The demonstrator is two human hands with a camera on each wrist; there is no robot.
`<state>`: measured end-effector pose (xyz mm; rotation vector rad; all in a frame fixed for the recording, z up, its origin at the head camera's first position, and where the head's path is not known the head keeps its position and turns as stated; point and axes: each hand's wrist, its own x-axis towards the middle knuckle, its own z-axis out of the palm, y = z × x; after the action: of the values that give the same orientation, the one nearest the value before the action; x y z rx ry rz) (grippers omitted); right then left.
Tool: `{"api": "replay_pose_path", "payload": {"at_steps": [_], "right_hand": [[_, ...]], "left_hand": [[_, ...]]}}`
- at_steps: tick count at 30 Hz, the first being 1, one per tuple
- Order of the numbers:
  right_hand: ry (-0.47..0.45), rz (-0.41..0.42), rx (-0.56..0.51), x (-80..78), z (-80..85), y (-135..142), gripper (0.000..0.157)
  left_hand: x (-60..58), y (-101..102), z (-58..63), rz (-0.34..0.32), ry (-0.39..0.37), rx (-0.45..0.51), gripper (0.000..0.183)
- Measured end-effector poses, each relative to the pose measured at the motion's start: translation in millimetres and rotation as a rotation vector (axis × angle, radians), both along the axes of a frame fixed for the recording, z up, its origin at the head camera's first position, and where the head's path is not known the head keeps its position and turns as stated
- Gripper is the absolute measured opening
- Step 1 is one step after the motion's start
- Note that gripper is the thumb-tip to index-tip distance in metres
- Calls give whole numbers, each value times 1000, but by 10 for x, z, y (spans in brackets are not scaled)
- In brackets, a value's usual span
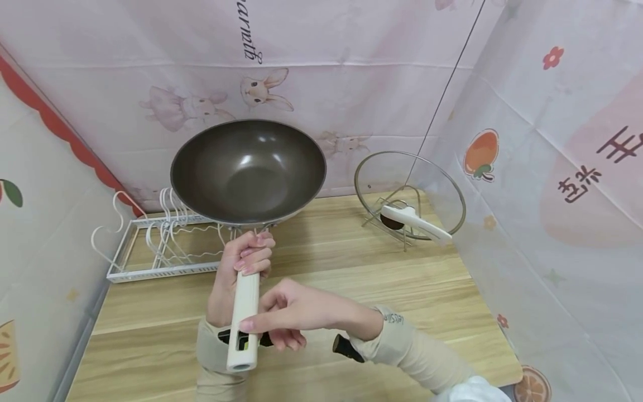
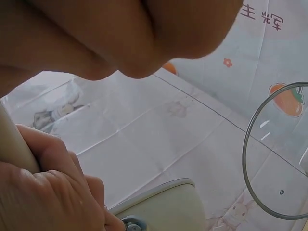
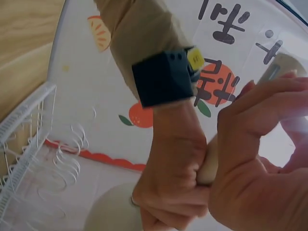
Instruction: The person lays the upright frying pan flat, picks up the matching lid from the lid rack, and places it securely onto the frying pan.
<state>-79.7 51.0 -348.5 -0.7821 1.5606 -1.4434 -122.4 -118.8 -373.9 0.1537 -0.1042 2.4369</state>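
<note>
A deep wok [image 1: 248, 170] with a dark inside and a long cream handle [image 1: 246, 298] is held up, its opening tilted toward me. My left hand [image 1: 247, 259] grips the handle close to the bowl, fingers wrapped round it. At the handle's free end, my right hand [image 1: 296, 310] has its thumb laid by the slot and its fingers bent behind and beside it. The left wrist view catches the wok's pale outer wall [image 2: 168, 209] beyond the left hand [image 2: 57, 187]. In the right wrist view, my bent right fingers [image 3: 240, 110] partly hide the handle end.
A white wire dish rack [image 1: 166, 268] stands on the wooden table [image 1: 351, 285] at the left, partly behind the wok. To the right, a glass lid [image 1: 432, 184] with a white handle leans on a wire stand [image 1: 404, 243]. Printed curtains [image 1: 372, 95] enclose the table.
</note>
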Motion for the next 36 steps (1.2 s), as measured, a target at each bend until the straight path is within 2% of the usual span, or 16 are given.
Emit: {"api": "replay_pose_path", "payload": {"at_steps": [3,8,16,20,26,30,34,36], "right_hand": [[87,0,7,-55,40,49,31],[227,-59,6,-166,150,138,21],[287,-163,20,-379,386,299,15],[316,-251,-1,-529,492,383,14],[352,-402,-119,-869,565,498,17],[423,-523,-205,-1126,584,545,18],[492,-680,-276,-1384,599,571,17],[540,-748,-304,-1506,602,582,15]], "left_hand": [[2,-3,-9,-6,7,-3,12],[-19,-17,-5,-44,50,40,9],[-62,-42,4,-98,95,62,8],[-71,-55,7,-129,98,68,8],[-60,-63,22,-145,114,76,10],[-50,-67,26,-157,104,92,10],[-45,-69,23,-179,100,111,10],[-38,-66,22,-167,102,112,9]]}}
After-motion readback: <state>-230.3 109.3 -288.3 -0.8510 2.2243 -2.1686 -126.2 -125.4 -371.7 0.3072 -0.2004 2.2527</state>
